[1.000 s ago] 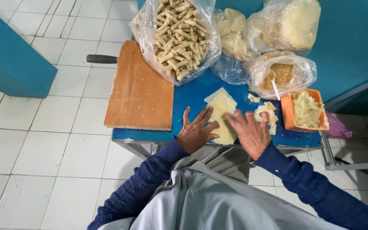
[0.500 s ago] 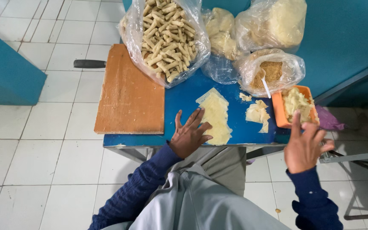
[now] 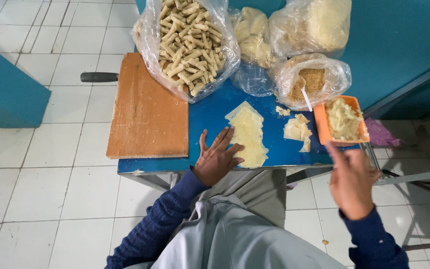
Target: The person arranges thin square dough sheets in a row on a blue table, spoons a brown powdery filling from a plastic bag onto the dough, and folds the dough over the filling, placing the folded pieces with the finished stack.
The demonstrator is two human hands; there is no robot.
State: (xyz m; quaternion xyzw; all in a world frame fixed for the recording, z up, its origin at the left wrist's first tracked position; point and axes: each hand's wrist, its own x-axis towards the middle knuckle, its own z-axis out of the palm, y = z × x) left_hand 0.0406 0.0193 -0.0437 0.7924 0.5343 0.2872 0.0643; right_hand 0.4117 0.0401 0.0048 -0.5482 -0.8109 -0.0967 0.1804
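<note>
Food-prep spot: bagged rolls point(image 3: 187, 42), wrapper sheets point(image 3: 249, 135), tiled floor point(image 3: 41, 174).

Small blue table point(image 3: 210, 117) on white tiled floor point(image 3: 51, 149) | wooden board point(image 3: 148, 109) at left edge | bag of rolled sticks point(image 3: 187, 42) at back | three more clear bags point(image 3: 312, 79) back right | pale wrapper stack point(image 3: 249, 134) at centre | loose wrappers point(image 3: 297, 130) beside | orange tray point(image 3: 319, 122) of filling overhanging right edge

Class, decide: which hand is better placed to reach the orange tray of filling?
Right. The right hand hovers just below the orange rectangular tray, while the left hand lies flat on the pale dough sheets.
</note>
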